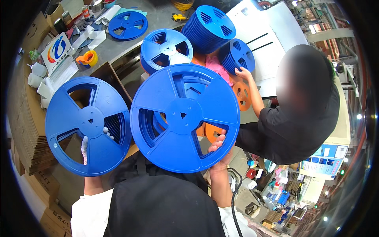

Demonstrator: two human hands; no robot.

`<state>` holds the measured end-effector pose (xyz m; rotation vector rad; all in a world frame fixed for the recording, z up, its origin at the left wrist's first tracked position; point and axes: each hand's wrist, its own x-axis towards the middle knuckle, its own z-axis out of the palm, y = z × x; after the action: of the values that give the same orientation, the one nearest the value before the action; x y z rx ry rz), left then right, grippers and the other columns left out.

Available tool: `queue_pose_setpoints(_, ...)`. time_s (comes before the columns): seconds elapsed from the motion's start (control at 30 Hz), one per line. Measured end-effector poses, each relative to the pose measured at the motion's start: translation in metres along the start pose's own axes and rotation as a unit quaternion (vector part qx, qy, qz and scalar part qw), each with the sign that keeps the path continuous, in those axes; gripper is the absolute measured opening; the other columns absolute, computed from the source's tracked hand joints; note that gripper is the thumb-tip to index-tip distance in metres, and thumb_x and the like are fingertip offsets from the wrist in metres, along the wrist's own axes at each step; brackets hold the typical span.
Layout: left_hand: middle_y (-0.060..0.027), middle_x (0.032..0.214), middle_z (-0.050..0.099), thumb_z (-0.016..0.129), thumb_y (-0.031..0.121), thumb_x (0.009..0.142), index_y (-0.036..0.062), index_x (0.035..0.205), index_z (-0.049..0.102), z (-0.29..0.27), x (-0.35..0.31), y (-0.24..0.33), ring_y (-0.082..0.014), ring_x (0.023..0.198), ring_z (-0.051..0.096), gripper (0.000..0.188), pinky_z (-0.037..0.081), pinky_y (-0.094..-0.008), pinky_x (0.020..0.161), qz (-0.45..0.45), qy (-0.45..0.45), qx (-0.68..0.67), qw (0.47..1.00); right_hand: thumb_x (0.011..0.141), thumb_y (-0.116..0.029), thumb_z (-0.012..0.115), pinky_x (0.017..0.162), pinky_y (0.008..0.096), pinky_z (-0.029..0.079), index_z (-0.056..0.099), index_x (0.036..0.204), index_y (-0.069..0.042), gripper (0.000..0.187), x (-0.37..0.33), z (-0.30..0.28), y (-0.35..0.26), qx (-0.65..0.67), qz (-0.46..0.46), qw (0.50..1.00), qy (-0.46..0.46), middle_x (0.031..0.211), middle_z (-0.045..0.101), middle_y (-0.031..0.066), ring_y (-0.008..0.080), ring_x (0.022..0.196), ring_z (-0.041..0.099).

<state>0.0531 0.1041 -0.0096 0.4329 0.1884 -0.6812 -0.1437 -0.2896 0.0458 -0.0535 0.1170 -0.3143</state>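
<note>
My left hand [84, 150], its fingertips covered in something white, grips a blue plastic reel [89, 120] at the left through its openings. More reel edges show through one opening, so it seems to be a stack. In front of me, my right hand [218, 145] curls its fingers through an opening of a second, larger-looking blue reel [183, 104]. Layered edges show in its openings too. The two reels face up side by side, their rims nearly touching. Much of each palm is hidden.
Ahead stand a blue reel stack [167, 49] and a taller one [209, 29]. A co-worker [300, 114] at the right touches a smaller stack [237, 55] by an orange reel [241, 96]. A grey workbench [114, 49] bears another reel [128, 25] and orange tape [87, 58]. Cardboard sheets [37, 136] are piled left.
</note>
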Motion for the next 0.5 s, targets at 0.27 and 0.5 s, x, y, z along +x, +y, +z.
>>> queue_pose_setpoints(0.27, -0.0099, 0.116, 0.068, 0.071, 0.029, 0.091, 0.0068, 0.131, 0.055, 0.029, -0.007, -0.01, -0.021, 0.106, 0.064, 0.049, 0.052, -0.037, 0.097, 0.02, 0.115, 0.165, 0.979, 0.101, -0.036, 0.055, 0.1, 0.0559, 0.051, 0.042, 0.143, 0.0, 0.058, 0.012, 0.01, 0.018, 0.013, 0.035, 0.999, -0.007, 0.135, 0.058, 0.0231, 0.0424, 0.124, 0.057)
queue_pose_setpoints(0.5, -0.0093, 0.115, 0.068, 0.075, 0.028, 0.087, 0.0081, 0.132, 0.055, 0.035, -0.01, -0.009, -0.0215, 0.106, 0.064, 0.054, 0.051, -0.0386, 0.098, -0.013, 0.128, 0.215, 0.968, 0.099, -0.036, 0.058, 0.102, 0.0603, 0.049, 0.043, 0.141, 0.002, 0.058, 0.013, 0.022, 0.029, -0.047, 0.036, 0.998, 0.018, 0.138, 0.055, 0.0249, 0.0457, 0.134, 0.045)
